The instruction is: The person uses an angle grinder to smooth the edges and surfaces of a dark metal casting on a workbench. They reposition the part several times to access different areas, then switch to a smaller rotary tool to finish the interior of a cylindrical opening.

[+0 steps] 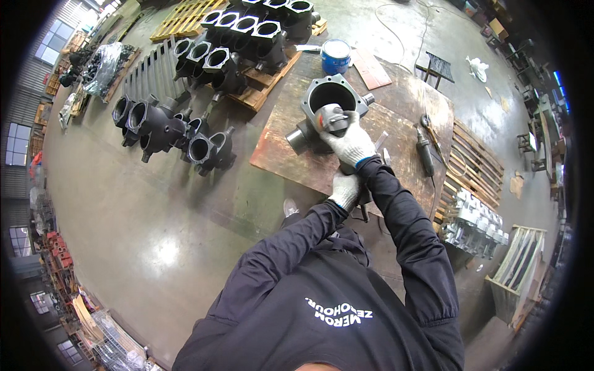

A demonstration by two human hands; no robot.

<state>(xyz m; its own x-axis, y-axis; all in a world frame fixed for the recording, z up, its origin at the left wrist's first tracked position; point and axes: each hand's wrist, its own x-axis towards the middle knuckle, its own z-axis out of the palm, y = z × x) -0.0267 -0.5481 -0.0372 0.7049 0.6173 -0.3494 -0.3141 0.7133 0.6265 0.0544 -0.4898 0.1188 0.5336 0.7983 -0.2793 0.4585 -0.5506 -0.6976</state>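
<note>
Both my hands wear white knitted gloves and grip one angle grinder [335, 119]. My right hand [351, 143] is closed round its front, close behind the head. Lower down, my left hand [345, 188] is wrapped round the rear of the tool, partly hidden by my right forearm. The grinder's round head lies over the near rim of a black cast valve body [314, 93]; whether the disc touches metal I cannot tell. This casting has a wide round opening, a flange with bolt holes and short side stubs. It rests on a worn wooden worktable [396, 117].
On the table are a blue can [335, 57], a reddish flat board [372, 67] and another angle grinder [424, 151] with a cord. More black castings [162, 127] stand at the left, others on pallets behind. Silver castings [475, 224] sit by a slatted pallet [473, 164] at right.
</note>
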